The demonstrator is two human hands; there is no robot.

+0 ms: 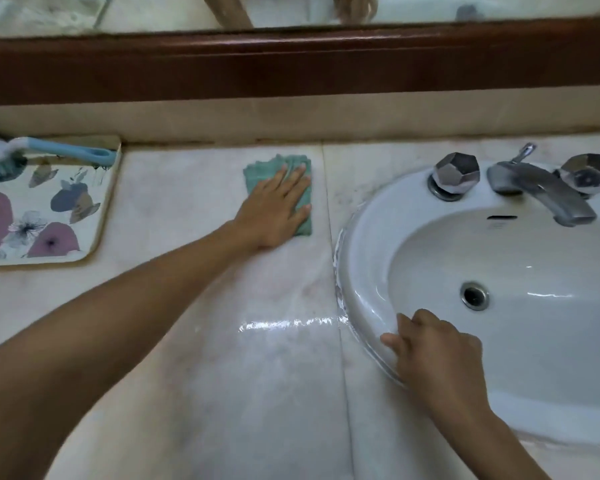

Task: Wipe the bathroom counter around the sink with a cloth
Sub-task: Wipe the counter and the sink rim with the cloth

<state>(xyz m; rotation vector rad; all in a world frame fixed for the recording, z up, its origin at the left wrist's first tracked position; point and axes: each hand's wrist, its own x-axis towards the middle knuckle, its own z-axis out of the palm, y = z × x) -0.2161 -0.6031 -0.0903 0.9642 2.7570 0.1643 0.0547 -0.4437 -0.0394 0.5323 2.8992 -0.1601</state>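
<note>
Head view: left hand (274, 206) pressed flat, fingers spread, on green cloth (279, 168) at counter (257, 375) rear, left of sink (357, 258). Right hand (433, 351) loosely curled, braces rim, holds nothing. Keep palm pressure even, overlap strokes.

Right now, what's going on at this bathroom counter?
A person is wiping the counter left of the sink. The left hand presses flat on a green cloth near the back wall. The right hand rests on the sink's front rim. A floral tray with a blue brush sits at far left.
</note>
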